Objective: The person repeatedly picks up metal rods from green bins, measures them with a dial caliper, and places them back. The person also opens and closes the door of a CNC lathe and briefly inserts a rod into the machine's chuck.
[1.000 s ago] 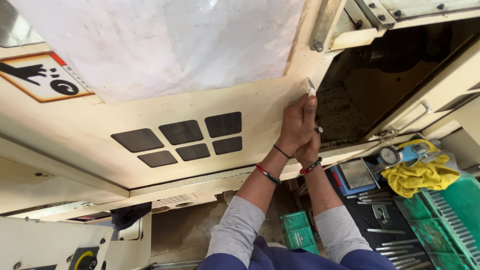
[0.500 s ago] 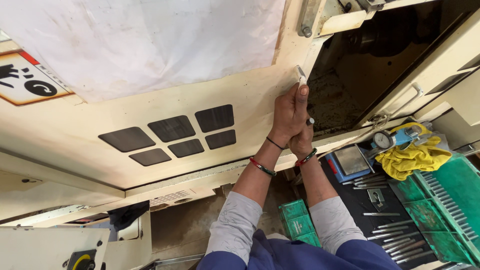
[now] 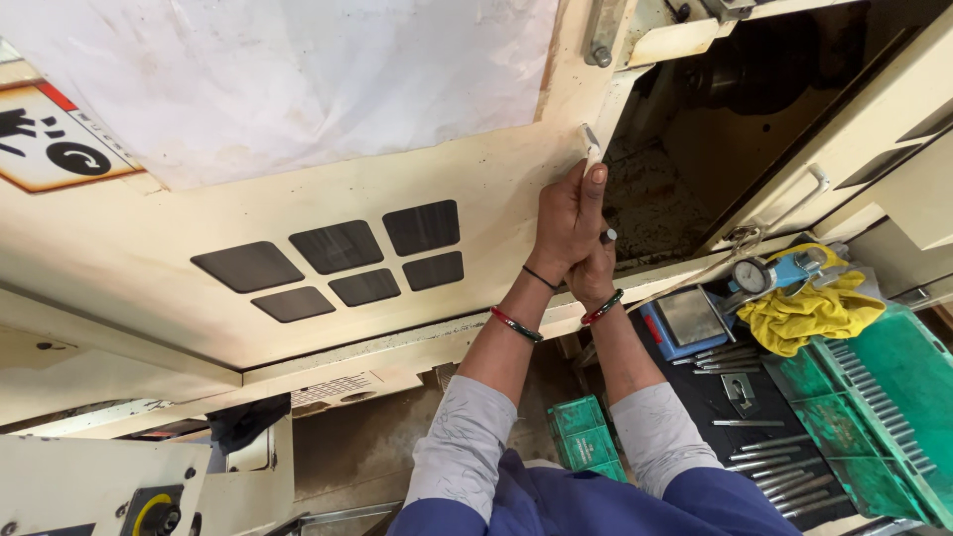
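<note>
Both my hands grip the pale bar handle (image 3: 591,147) on the right edge of a cream machine door (image 3: 476,159). My left hand (image 3: 568,220) is uppermost, its fingers wrapped round the handle just below its top end. My right hand (image 3: 594,276) holds the same handle directly underneath, with the handle's lower end showing beside it. Red bangles circle both wrists. Right of the door edge is the machine's dark open interior (image 3: 715,129).
The door bears several dark square panels (image 3: 342,258), a white sheet (image 3: 298,79) and a warning sticker (image 3: 55,149). At the right lie a dial gauge (image 3: 754,276), a yellow cloth (image 3: 809,313), a green tray (image 3: 874,417) and loose metal rods (image 3: 764,447). A small green box (image 3: 581,437) sits below.
Both hands stay closed on the handle. Hands and door edge have drifted slightly left and upward in view, and more of the tool shelf shows at the right.
</note>
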